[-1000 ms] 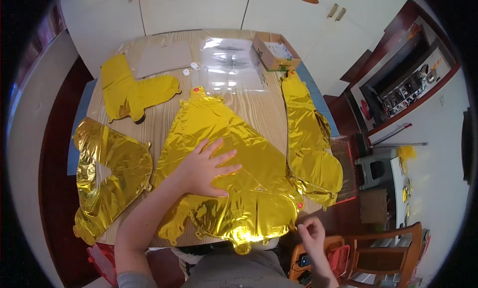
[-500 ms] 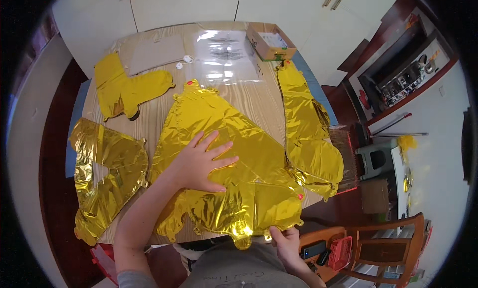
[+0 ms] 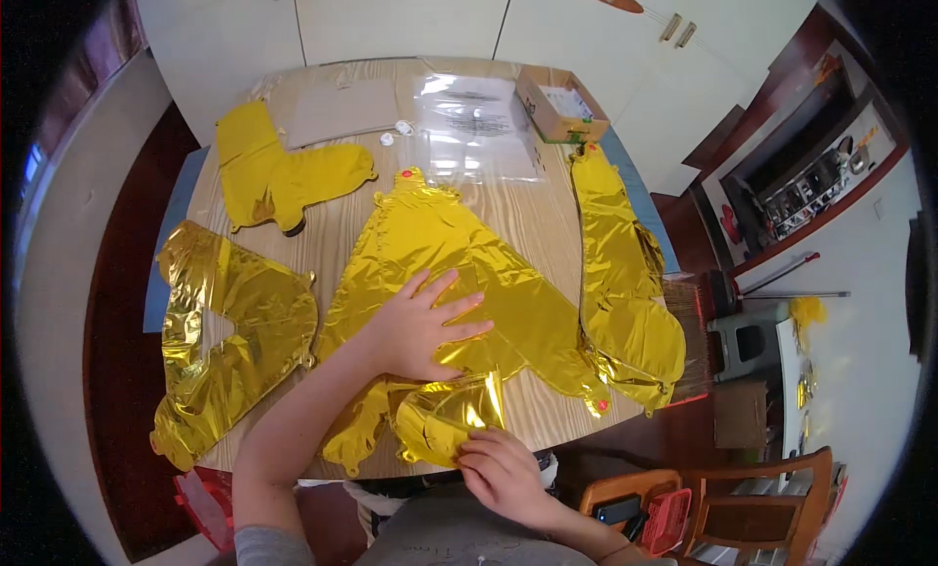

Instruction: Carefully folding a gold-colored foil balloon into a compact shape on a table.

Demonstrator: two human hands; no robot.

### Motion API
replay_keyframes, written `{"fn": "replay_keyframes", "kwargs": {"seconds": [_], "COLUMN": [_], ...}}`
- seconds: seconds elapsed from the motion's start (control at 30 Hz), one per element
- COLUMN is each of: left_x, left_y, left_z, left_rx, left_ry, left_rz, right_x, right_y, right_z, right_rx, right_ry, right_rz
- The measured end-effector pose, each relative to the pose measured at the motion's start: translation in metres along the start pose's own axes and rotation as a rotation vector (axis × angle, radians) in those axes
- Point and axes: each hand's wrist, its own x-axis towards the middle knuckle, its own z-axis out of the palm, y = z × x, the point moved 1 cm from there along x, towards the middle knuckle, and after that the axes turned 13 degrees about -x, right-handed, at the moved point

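Left hand (image 3: 425,333) flat, fingers spread, palm pressing on the middle of the large gold foil piece (image 3: 430,239), which lies on the table (image 3: 552,410) under and beyond that hand. Right hand (image 3: 503,473) nearer the body, fingers curled on the near edge of the same piece; it appears to pinch the foil, thumb contact not clearly visible. Hands apart, a doubled-over foil flap (image 3: 435,419) between them, bare wood just right of it. Judgement on technique: left palm should bear down evenly close to the fold line so the sheet cannot creep; right hand should draw the edge across low and without tugging, since thin foil probably creases easily. Best to align the edge first, then smooth from the left hand outward; the small tabs along the border could snag or bend under. Left of the left hand, a second foil piece (image 3: 269,312); beyond it, a boot-shaped piece (image 3: 256,175). Right of both hands, a long foil piece (image 3: 625,273). Farthest ahead of the hands, a clear plastic sheet (image 3: 469,141) and a cardboard box (image 3: 552,128).
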Motion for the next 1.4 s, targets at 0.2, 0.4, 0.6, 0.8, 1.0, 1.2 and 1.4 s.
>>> {"fn": "replay_keyframes", "kwargs": {"seconds": [0.2,0.4,0.6,0.8,1.0,1.2,1.4], "left_x": [-0.002,-0.001,-0.003,-0.001,-0.001,-0.001,-0.001], "left_y": [-0.003,0.0,-0.001,-0.001,-0.001,-0.001,-0.001], "left_z": [0.006,-0.001,0.0,0.001,0.0,0.0,0.0], "left_rx": [0.078,0.003,-0.005,-0.022,-0.011,-0.012,-0.007], "left_ry": [0.059,-0.002,-0.005,-0.009,-0.001,0.0,-0.003], "left_rz": [0.025,0.008,-0.008,0.0,0.004,0.01,0.006], "right_x": [-0.001,0.0,0.01,0.02,0.018,0.024,0.034], "right_y": [0.004,0.004,0.034,0.044,0.051,0.06,0.064], "right_z": [0.0,0.0,-0.029,-0.03,-0.024,-0.026,-0.028], "right_rx": [-0.039,-0.012,0.053,-0.256,-0.227,-0.269,-0.327], "right_ry": [-0.13,-0.177,-0.116,-0.215,-0.341,-0.395,-0.436], "right_rz": [-0.105,-0.131,0.038,-0.089,-0.064,-0.081,-0.123]}}
